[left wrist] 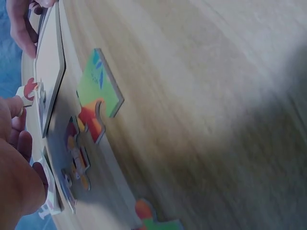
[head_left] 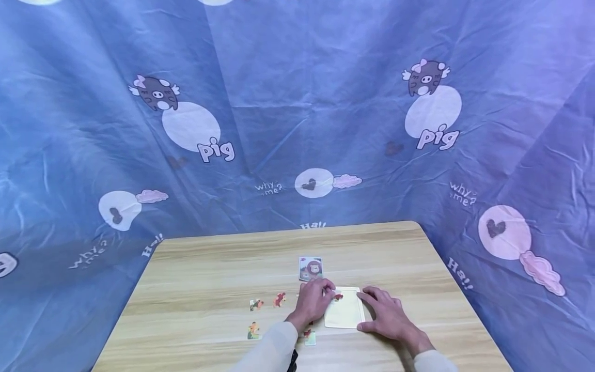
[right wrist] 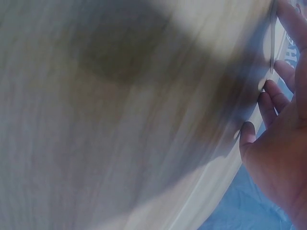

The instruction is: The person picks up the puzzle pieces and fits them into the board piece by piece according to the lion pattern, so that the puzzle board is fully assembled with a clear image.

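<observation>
A shallow, pale puzzle tray (head_left: pixel 344 315) lies on the table between the two hands. At its upper left corner my left hand (head_left: pixel 312 299) pinches a small puzzle piece (left wrist: pixel 29 89) with a red figure on a white ground. The piece overlaps the tray in the head view. My right hand (head_left: pixel 388 315) rests along the tray's right side, thumb near the lower corner and fingers spread toward the upper one. Its fingertips (right wrist: pixel 247 129) touch down by the table. Beside the tray's lower left is a green-and-red puzzle piece (left wrist: pixel 98 86), partly behind the left wrist in the head view.
Loose puzzle pieces lie left of the hands: an orange-and-green one (head_left: pixel 256 305), a red one (head_left: pixel 279 299) and a yellow one (head_left: pixel 253 330). Behind the left hand is a lion picture card (head_left: pixel 310 268). Blue printed cloth (head_left: pixel 288 129) hangs around the wooden table (head_left: pixel 209 268).
</observation>
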`<state>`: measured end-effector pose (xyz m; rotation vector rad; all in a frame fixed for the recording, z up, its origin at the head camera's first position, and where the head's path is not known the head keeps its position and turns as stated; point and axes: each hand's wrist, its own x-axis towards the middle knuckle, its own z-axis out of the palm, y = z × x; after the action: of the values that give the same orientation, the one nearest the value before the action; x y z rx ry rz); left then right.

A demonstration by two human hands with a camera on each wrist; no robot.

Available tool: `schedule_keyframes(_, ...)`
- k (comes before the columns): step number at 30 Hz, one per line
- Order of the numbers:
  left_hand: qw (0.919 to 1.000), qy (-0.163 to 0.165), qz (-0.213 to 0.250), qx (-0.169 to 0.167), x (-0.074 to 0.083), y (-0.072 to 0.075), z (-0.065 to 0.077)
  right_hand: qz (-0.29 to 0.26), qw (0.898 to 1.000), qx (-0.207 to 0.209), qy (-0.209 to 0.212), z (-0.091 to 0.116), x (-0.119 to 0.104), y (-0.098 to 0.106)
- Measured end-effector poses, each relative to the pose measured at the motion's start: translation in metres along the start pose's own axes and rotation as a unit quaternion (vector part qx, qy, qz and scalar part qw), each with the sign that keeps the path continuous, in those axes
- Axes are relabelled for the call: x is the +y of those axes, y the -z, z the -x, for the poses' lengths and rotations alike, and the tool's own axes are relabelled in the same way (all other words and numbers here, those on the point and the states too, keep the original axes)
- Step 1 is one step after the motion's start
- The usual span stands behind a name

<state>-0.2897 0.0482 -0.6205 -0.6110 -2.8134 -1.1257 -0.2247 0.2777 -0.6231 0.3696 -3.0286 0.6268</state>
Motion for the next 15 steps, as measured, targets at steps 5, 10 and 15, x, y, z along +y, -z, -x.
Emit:
schedule_keyframes(5, 0.9999, -0.004, -0.007, 0.01, -0.0013, -0.0046, 0.0003, 0.002, 1.0, -0.001, -0.004, -0.0002, -0.0008, -0.0002)
schedule_keyframes(10, 0.9998, -0.003, -0.013, 0.015, -0.002, -0.0068, 0.0003, 0.002, 1.0, 0.002, -0.003, -0.0002, -0.0019, 0.0003)
schedule_keyframes(15, 0.9997, -0.002, -0.022, 0.013, -0.0013, -0.0076, 0.0, 0.002, 1.0, 0.005, -0.005, 0.0002, -0.0025, -0.0003)
